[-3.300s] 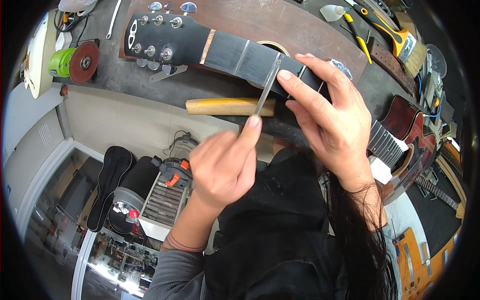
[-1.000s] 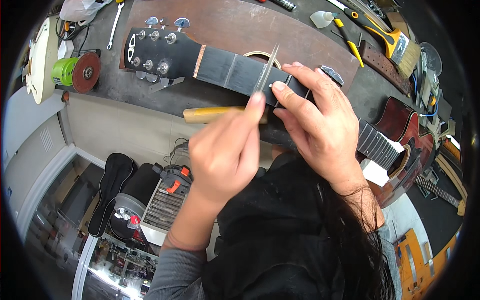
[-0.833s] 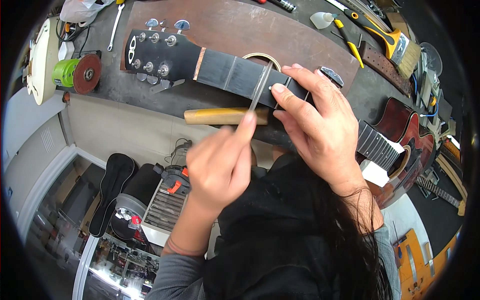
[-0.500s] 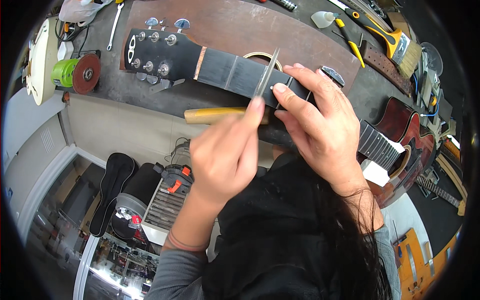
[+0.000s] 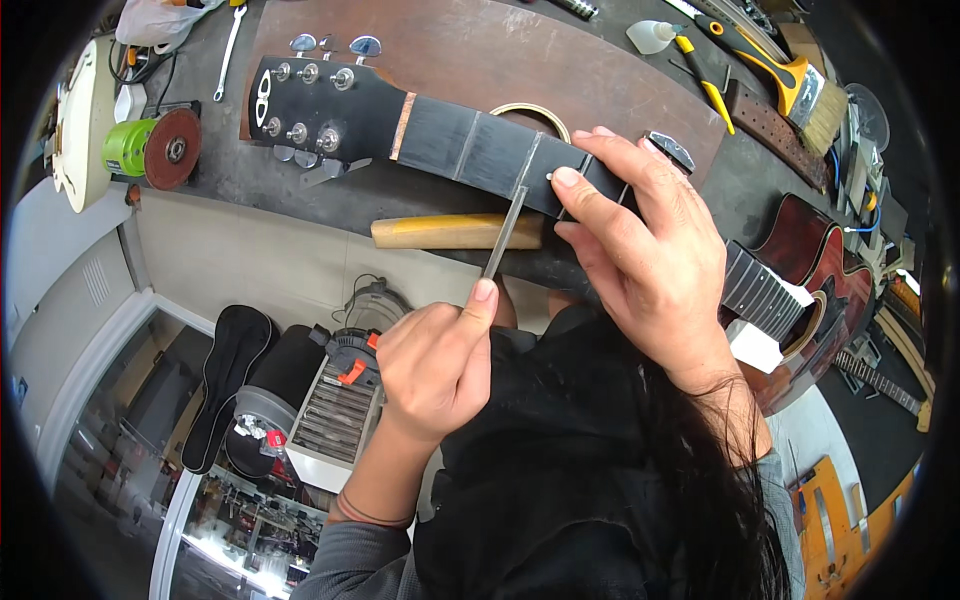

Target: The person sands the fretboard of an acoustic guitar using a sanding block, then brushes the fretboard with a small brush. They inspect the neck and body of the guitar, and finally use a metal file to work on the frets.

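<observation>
A dark guitar neck [image 5: 441, 134] lies across the bench, its black headstock [image 5: 350, 100] with chrome tuners at the left. In my left hand [image 5: 435, 365] is a slim metal file [image 5: 508, 230], pinched along its near end. The file's far tip touches the near edge of the fretboard, at one end of a fret slot or fret. My right hand [image 5: 650, 240] grips the neck farther right, fingertips on the fretboard and far side, other fingers partly hidden beneath. A yellowish wooden block [image 5: 440, 233] sits under the neck, by the bench's near edge.
At the left stands a green grinder [image 5: 130, 147] with a brown disc, near a wrench [image 5: 229, 55]. A yellow-handled brush [image 5: 790, 80], a yellow knife [image 5: 705, 85] and a small bottle [image 5: 652, 38] lie at the back right. A red guitar [image 5: 830, 260] rests at the right.
My left hand has pulled the file back toward me, down and slightly left. Its tip has gone from beyond the fretboard to the near edge. The right hand has hardly moved.
</observation>
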`<state>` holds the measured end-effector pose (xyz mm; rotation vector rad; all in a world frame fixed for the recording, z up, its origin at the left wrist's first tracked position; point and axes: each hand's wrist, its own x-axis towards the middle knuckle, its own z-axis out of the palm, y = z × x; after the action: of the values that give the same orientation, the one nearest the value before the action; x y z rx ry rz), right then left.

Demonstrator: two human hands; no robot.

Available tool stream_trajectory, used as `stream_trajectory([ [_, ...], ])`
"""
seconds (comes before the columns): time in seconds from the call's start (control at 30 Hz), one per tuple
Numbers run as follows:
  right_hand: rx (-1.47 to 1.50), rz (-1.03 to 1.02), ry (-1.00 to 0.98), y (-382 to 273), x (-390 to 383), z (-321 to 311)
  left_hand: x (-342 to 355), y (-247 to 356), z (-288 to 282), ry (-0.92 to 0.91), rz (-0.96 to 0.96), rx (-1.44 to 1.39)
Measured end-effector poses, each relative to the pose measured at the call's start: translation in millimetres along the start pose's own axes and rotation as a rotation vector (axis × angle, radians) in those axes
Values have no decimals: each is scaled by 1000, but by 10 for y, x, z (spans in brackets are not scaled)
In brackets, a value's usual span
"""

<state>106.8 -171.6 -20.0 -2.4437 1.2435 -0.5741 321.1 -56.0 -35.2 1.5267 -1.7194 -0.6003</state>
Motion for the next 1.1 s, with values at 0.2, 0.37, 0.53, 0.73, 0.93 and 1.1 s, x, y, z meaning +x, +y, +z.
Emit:
stream_trajectory([
  [0.2,3,-20,-1,13,5,24,600,-98,299,99,94,-83],
  [0.37,4,-2,13,15,4,8,44,15,32,24,10,4],
  [0.53,15,-34,13,14,8,37,508,-111,322,138,73,-84],
  [0.73,19,-6,18,12,4,3,-161,-28,-57,28,39,1],
  [0.93,28,-8,24,7,4,19,-138,25,-36,53,52,-25],
  [1.1,43,7,-9,-1,2,-16,-139,-6,-1,41,33,-7],
])
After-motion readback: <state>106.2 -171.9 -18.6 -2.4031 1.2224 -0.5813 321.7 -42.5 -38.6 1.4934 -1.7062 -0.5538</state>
